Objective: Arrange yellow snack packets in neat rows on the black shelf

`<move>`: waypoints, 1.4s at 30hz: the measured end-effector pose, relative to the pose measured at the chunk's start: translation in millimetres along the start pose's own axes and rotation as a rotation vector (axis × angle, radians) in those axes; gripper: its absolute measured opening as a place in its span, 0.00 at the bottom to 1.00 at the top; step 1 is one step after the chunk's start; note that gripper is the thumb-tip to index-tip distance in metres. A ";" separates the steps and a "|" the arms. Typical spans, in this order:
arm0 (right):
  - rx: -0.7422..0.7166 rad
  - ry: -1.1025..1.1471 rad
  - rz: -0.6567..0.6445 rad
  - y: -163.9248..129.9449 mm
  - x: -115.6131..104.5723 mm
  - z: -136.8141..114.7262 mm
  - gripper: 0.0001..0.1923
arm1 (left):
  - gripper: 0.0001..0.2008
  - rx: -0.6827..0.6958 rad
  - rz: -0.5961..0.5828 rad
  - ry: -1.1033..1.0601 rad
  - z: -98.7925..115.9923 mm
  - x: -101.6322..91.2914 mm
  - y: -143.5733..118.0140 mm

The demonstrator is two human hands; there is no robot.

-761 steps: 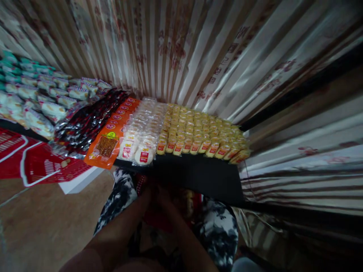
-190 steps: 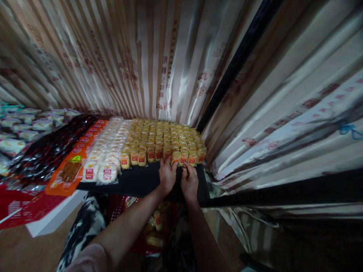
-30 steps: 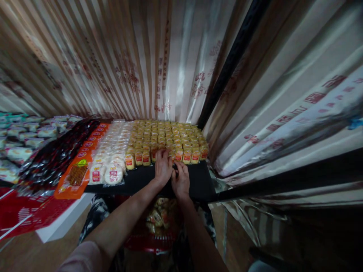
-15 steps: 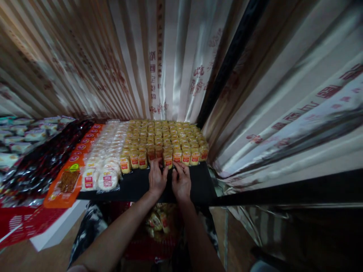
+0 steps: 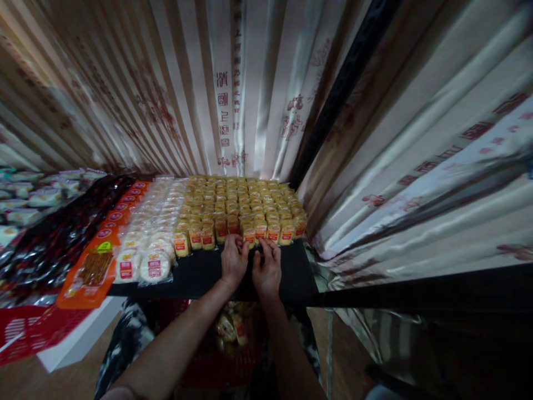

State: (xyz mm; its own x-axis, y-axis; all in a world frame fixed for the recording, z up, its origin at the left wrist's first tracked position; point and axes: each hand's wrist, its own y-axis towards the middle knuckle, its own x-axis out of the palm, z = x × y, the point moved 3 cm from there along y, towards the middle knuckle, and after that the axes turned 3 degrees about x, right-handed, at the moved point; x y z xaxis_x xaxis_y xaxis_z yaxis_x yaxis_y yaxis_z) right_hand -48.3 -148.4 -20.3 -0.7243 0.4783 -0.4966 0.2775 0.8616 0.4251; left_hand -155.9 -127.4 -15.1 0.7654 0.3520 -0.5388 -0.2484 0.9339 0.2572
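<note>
Rows of small yellow snack packets (image 5: pixel 233 203) with red labels fill the back right of a black shelf (image 5: pixel 291 272). My left hand (image 5: pixel 233 261) and my right hand (image 5: pixel 266 268) rest side by side at the front row. The fingertips of both pinch one yellow snack packet (image 5: pixel 250 235) standing upright in that row. Both wrists lie on the bare black strip in front of the packets.
Left of the yellow rows lie round white cake packets (image 5: pixel 144 265), orange packets (image 5: pixel 94 271) and dark glossy packets (image 5: pixel 54 244). A red basket (image 5: pixel 208 361) holding more yellow packets (image 5: pixel 227 328) sits below the shelf. Striped shiny curtains (image 5: pixel 233 83) and a black pole (image 5: pixel 341 94) close in behind and to the right.
Both hands stayed at the front row and shifted slightly right, now closing together on one packet. The camera view drifted a little.
</note>
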 end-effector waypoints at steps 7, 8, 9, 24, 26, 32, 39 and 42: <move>0.024 -0.021 -0.022 0.5 0.9 1.2 0.20 | 0.06 0.042 -0.011 -0.019 -1.3 4.1 0.6; 0.023 -0.016 -0.022 0.8 1.1 1.4 0.20 | 0.07 0.044 -0.006 -0.021 -1.8 4.3 1.0; 0.023 -0.010 -0.024 1.2 1.4 1.7 0.20 | 0.07 0.050 0.002 -0.025 -2.2 4.6 1.2; -0.072 0.031 0.042 -0.6 -5.7 -5.0 0.16 | 0.10 0.072 -0.036 0.085 6.5 -2.7 -5.6; -0.073 0.032 0.030 -2.0 -8.7 -9.9 0.17 | 0.11 0.080 -0.060 0.081 8.4 -7.8 -10.7; 0.014 0.120 -0.147 -24.3 -17.0 -32.4 0.19 | 0.11 0.102 -0.138 0.013 3.8 -42.0 -49.2; 0.019 0.182 -0.444 -105.0 -2.3 -56.6 0.14 | 0.08 0.004 -0.378 0.052 -59.5 -88.2 -131.8; 0.051 0.092 -0.611 -137.8 19.8 -60.8 0.14 | 0.08 -0.329 -0.482 0.037 -102.5 -93.5 -152.9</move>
State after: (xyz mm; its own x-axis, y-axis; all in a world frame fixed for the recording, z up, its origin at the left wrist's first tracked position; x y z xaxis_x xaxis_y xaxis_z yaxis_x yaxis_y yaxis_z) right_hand -139.2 -268.0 -42.7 -0.8126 -0.1191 -0.5705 -0.1765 0.9832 0.0460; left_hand -250.3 -296.6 -86.2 0.8181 -0.1207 -0.5623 -0.0534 0.9576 -0.2832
